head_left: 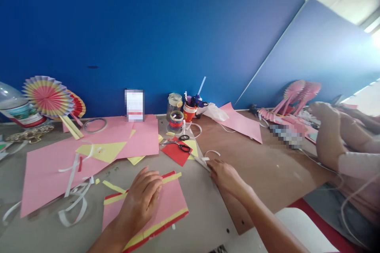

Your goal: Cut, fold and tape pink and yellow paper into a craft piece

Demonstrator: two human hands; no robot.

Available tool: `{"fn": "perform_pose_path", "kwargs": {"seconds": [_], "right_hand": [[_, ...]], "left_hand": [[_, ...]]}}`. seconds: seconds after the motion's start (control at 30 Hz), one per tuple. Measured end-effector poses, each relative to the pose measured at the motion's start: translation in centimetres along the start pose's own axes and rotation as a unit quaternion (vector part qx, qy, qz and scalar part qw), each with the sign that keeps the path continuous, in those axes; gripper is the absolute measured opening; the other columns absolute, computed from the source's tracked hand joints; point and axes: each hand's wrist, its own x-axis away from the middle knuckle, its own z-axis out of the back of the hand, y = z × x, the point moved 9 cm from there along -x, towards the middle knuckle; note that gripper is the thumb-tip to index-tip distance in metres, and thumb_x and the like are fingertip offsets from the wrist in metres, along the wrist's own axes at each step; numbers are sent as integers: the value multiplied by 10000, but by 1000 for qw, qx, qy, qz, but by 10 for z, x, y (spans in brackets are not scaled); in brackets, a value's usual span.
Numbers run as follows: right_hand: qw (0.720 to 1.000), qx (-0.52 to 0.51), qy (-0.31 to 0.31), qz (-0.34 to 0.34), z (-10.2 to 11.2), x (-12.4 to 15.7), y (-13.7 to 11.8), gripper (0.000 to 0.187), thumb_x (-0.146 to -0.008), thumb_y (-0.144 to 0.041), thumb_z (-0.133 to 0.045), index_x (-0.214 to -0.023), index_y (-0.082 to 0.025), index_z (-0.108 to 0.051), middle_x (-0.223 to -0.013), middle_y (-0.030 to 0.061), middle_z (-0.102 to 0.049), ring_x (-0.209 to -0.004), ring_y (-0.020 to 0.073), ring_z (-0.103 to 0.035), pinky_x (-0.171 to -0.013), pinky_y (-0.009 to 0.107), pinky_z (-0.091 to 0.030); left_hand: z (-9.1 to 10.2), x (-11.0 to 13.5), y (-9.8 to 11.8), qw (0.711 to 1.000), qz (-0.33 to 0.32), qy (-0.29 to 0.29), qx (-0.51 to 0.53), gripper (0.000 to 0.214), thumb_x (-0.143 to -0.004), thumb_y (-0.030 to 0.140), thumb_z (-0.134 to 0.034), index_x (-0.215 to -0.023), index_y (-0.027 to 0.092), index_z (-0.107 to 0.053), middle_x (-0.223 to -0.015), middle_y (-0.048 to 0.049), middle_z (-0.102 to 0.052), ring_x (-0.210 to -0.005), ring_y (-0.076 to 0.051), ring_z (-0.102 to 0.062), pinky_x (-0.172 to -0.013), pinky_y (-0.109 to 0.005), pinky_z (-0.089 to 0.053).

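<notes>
A pink paper sheet (173,197) edged with red and yellow strips lies on the grey table in front of me. My left hand (144,195) rests on it, fingers close together and lightly bent, with nothing seen in them. My right hand (224,176) is at the seam of the grey and brown tabletops, its fingers over the near end of a slim whitish tool (200,161), perhaps a utility knife. Just beyond lie black-handled scissors (184,148) on a red paper piece (177,154), with yellow paper (193,148) under it.
Large pink sheets (47,182), a yellow piece (103,150) and curled white strips (74,213) cover the left. Paper fans (47,97), a bottle (20,106), a jar (173,102) and a pen cup (189,111) line the blue partition. At right, another person's arm (329,138) reaches in.
</notes>
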Motion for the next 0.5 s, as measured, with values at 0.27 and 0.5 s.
{"fn": "perform_pose_path", "kwargs": {"seconds": [0.27, 0.5], "right_hand": [[997, -19, 63, 27, 21, -37, -20, 254, -841, -125, -474, -973, -190, -680, -977, 71, -672, -938, 190, -601, -808, 262, -422], [993, -29, 87, 67, 16, -126, -49, 254, -854, -106, -509, -1023, -172, -687, -1100, 113, -637, -1080, 230, -555, -935, 326, -414]], "left_hand": [[-4, -1, -1, 1000, 0, -25, 9, 214, -894, 59, -451, -1017, 212, -537, -953, -40, -677, -1000, -182, -613, -1060, -433, -369], [-4, 1, 1, 1000, -8, -16, -1, 233, -885, 47, -442, -1016, 214, -537, -944, -40, -673, -980, -180, -608, -1050, -440, -374]]}}
